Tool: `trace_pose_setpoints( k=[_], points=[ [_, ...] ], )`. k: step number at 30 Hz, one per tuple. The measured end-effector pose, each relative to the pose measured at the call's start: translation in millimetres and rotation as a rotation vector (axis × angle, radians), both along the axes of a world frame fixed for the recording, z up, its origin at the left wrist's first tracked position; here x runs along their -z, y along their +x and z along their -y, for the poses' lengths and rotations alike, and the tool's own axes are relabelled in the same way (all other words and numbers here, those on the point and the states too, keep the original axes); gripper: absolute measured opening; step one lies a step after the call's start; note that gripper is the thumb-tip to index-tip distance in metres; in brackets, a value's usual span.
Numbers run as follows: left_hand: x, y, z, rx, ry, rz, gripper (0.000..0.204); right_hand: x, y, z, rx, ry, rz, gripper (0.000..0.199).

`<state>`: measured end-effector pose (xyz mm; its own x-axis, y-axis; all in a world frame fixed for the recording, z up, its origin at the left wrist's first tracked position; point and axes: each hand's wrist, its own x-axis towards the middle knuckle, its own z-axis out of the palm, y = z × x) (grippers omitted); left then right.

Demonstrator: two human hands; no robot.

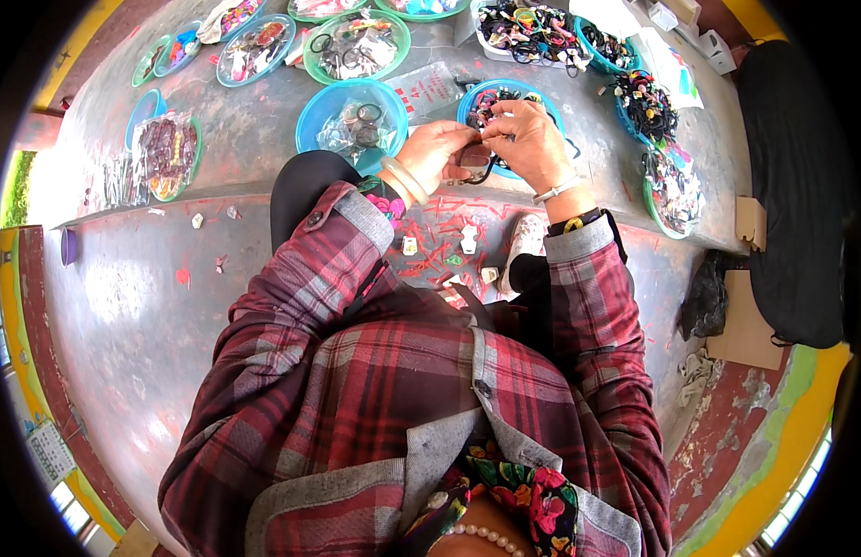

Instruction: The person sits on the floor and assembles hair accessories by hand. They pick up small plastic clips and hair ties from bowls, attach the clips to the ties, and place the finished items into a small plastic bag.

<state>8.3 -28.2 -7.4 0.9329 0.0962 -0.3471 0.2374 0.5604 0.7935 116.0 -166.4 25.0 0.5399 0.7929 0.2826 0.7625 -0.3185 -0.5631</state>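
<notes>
Your left hand [437, 148] and right hand [528, 139] meet fingertip to fingertip, both pinching a small dark hair tie [474, 160] between them. It hangs just above the surface's near edge, before the blue bowl [477, 97].

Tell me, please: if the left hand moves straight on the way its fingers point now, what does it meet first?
Probably the right hand: the left hand points at it, both pinching a small dark item. Depth is unclear.
</notes>
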Motion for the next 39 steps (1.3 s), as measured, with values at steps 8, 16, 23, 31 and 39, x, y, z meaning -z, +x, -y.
trace_pose_setpoints(
  k=[8,16,23,31,39],
  points=[
    [6.7,0.3,-0.8,0.006,0.003,0.052,0.021,12.9,-3.9,-2.4,-0.14,-0.019,0.126,0.012],
    [-4.8,-2.9,-0.6,-0.036,-0.085,0.026,0.021,12.9,0.7,-3.8,-0.015,0.028,0.036,0.014],
    [1.0,-1.2,-5.1,-0.032,-0.118,0.054,0.022,-0.5,-4.9,-4.0,0.089,0.097,-0.041,0.012],
    [2.1,-1.6,-4.2,-0.045,-0.109,0.075,0.021,4.5,-2.9,-2.6,-0.014,0.049,0.065,0.011],
    [14.1,1.5,-7.0,-0.086,-0.115,0.07,0.022,3.5,-5.9,-2.1,-0.13,-0.036,0.123,0.017]
  ],
)
